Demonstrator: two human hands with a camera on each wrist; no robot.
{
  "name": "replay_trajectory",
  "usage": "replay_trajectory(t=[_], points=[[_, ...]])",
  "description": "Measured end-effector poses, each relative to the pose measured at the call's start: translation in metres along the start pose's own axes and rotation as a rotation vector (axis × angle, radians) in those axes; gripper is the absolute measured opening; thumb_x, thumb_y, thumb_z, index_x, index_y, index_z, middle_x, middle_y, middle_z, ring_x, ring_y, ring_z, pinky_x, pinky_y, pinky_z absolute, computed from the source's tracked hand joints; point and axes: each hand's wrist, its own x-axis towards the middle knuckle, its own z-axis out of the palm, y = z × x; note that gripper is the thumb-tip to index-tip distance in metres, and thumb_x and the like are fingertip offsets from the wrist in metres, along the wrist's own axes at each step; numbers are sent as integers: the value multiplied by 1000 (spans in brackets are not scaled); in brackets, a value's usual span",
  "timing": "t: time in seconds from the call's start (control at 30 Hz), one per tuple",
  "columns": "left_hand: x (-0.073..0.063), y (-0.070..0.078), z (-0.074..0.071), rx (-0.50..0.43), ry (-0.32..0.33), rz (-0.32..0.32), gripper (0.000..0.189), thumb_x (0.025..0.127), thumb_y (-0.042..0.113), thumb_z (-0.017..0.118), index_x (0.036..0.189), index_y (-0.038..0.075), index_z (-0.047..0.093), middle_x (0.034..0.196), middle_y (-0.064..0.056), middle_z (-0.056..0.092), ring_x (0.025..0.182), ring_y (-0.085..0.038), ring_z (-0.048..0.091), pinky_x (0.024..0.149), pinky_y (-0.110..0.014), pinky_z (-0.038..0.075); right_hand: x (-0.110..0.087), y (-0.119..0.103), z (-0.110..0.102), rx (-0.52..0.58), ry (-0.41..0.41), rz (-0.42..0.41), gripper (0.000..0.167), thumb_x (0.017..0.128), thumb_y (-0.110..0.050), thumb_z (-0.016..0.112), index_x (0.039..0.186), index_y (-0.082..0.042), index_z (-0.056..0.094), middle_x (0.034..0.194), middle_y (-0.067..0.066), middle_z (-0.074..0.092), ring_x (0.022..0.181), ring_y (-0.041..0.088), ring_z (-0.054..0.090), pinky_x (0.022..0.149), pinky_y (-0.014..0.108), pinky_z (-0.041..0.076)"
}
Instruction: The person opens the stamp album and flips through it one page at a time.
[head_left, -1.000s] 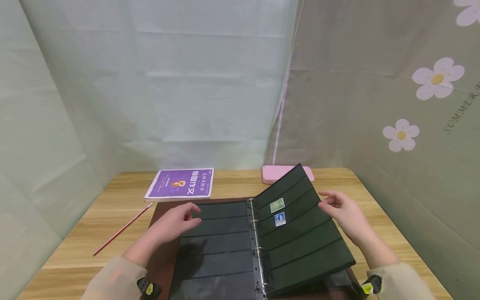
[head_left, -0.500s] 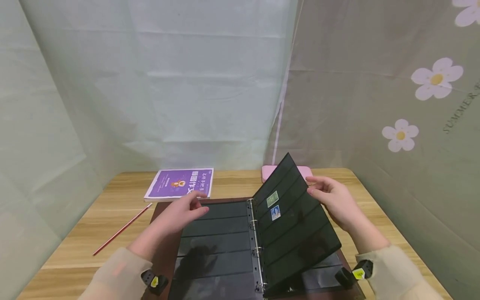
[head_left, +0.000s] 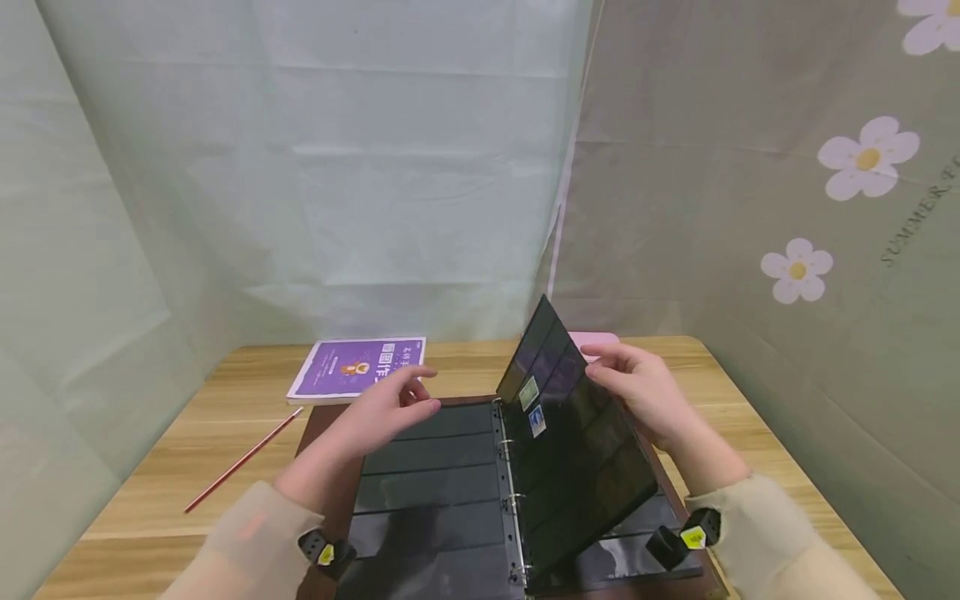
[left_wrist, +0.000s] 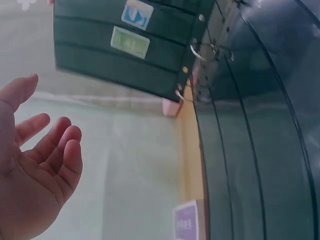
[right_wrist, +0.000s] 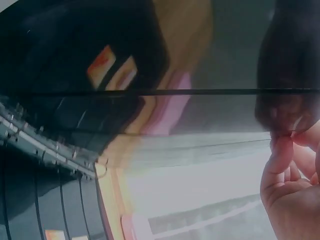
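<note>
A stamp album with black strip pages lies open on a brown cover. My right hand [head_left: 641,396] pinches the outer edge of a lifted page [head_left: 585,475], thumb and fingertips on it in the right wrist view. The page stands steeply up from the metal ring spine [head_left: 513,503]. On its left face sit a green stamp [head_left: 528,392] and a blue stamp [left_wrist: 137,14]. The page's other face is glossy and reflective. My left hand [head_left: 386,412], holding nothing, hovers over the left page [head_left: 442,475], fingers loosely bent and apart from the raised page.
A purple book [head_left: 352,367] lies at the back left of the wooden table [head_left: 150,492]. In front of it is a thin red stick [head_left: 243,460]. Behind the lifted page a pink case [head_left: 600,337] is partly hidden. Cloth hangs around the table.
My right hand has swung the page leftward and up from a low tilt to a steep one, uncovering more of the page beneath. My left hand has moved right and slightly farther away.
</note>
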Motion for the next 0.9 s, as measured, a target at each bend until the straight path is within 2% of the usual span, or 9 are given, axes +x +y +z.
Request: replay_trajectory(t=[0.1, 0.23, 0.33, 0.47, 0.63, 0.77, 0.9], points=[[3, 10, 4, -6, 3, 25, 53, 88, 35, 64, 133, 10, 47, 100, -3, 58, 88, -17, 56, 72, -34, 48, 5, -4, 9, -32, -1, -57, 36, 88, -7, 63, 121, 5, 57, 85, 5, 60, 73, 14, 56, 64, 26, 49], [7, 23, 10, -23, 7, 51, 54, 89, 35, 64, 134, 13, 47, 104, -3, 59, 92, -17, 57, 75, -34, 48, 12, -9, 24, -25, -50, -139, 32, 89, -4, 60, 121, 2, 60, 82, 11, 59, 67, 16, 54, 59, 27, 48], [8, 31, 14, -62, 5, 68, 54, 89, 34, 64, 136, 15, 45, 106, -3, 59, 94, -17, 57, 76, -35, 48, 15, -12, 36, 18, -74, -118, 33, 90, -3, 59, 122, 3, 59, 82, 11, 58, 64, 15, 52, 58, 27, 48], [9, 39, 20, -132, -10, 100, 56, 89, 30, 65, 138, 15, 43, 107, -4, 59, 95, -17, 57, 77, -35, 48, 17, -12, 51, 28, -67, -56, 35, 89, -7, 60, 122, 4, 56, 88, 13, 57, 67, 15, 51, 61, 25, 48], [9, 45, 25, -186, -35, 127, 59, 89, 29, 64, 141, 16, 39, 111, -5, 59, 96, -17, 59, 79, -35, 48, 16, -8, 63, 19, -101, -38, 35, 93, -16, 58, 122, 3, 57, 104, 15, 60, 85, 22, 55, 74, 29, 49], [8, 47, 27, -227, -51, 135, 61, 90, 28, 64, 142, 16, 36, 114, -8, 58, 98, -18, 59, 80, -36, 48, 14, -3, 69, 117, -177, 6, 39, 96, -20, 53, 125, 6, 54, 108, 11, 60, 96, 23, 58, 84, 34, 48], [7, 47, 27, -258, -43, 126, 60, 91, 27, 62, 142, 14, 35, 116, -10, 58, 100, -20, 59, 80, -36, 48, 12, 2, 73, 187, -287, 2, 44, 97, -19, 50, 129, 11, 48, 118, 18, 58, 103, 20, 59, 90, 33, 46]])
